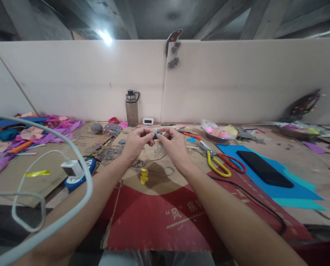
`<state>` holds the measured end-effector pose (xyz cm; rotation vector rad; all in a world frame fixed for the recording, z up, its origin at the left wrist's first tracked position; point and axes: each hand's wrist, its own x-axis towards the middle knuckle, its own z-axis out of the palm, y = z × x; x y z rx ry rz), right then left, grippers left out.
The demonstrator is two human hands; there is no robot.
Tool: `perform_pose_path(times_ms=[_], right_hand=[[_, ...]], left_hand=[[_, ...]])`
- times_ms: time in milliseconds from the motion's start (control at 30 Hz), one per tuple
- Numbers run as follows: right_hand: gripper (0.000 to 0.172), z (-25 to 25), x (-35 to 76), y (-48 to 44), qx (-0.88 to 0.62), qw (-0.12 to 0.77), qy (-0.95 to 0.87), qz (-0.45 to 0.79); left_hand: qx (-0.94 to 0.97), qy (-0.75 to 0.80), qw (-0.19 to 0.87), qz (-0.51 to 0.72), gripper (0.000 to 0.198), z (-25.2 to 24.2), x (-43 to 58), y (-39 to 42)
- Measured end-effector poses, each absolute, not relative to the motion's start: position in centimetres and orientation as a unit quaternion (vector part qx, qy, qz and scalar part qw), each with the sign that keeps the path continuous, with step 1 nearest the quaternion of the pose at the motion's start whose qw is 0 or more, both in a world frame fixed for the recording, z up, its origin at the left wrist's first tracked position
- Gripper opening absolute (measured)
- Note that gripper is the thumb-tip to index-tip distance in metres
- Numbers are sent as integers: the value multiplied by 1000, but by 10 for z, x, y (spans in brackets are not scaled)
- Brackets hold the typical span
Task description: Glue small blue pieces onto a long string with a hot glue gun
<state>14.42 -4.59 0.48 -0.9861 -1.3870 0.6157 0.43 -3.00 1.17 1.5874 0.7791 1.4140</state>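
Observation:
My left hand (137, 142) and my right hand (172, 142) are raised side by side over the middle of the table, fingertips meeting. Both pinch a small blue piece (155, 135) between thumbs and fingers; most of it is hidden by the fingers. Below the hands a small yellow piece (144, 176) lies on the cardboard sheet (165, 218), beside loops of thin grey wire (109, 155).
Scissors with one yellow and one red handle (219, 162) lie right of my hands. A black phone (264, 168) rests on blue paper (295, 188). A grey water bottle (131, 108) stands at the back wall. Coloured paper scraps (29, 133) pile at left, with a white charger and cable (72, 168).

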Motion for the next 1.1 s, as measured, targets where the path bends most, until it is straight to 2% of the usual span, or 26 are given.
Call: perform_pose_path(times_ms=[233, 600, 800, 967, 1100], right_hand=[[18, 3, 147, -41, -421, 626, -568, 328], [17, 3, 144, -45, -436, 612, -600, 273], [18, 0, 141, -46, -441, 585, -637, 240], [27, -3, 140, -44, -446, 586, -621, 267], [18, -4, 142, -41, -446, 562, -646, 262]], left_hand=[[589, 277, 541, 533, 24, 15, 6, -30], [516, 332, 579, 538, 30, 9, 10, -28], [519, 366, 545, 548, 31, 11, 7, -28], [542, 377, 503, 558, 32, 9, 6, -27], [544, 381, 475, 578, 31, 6, 1, -20]])
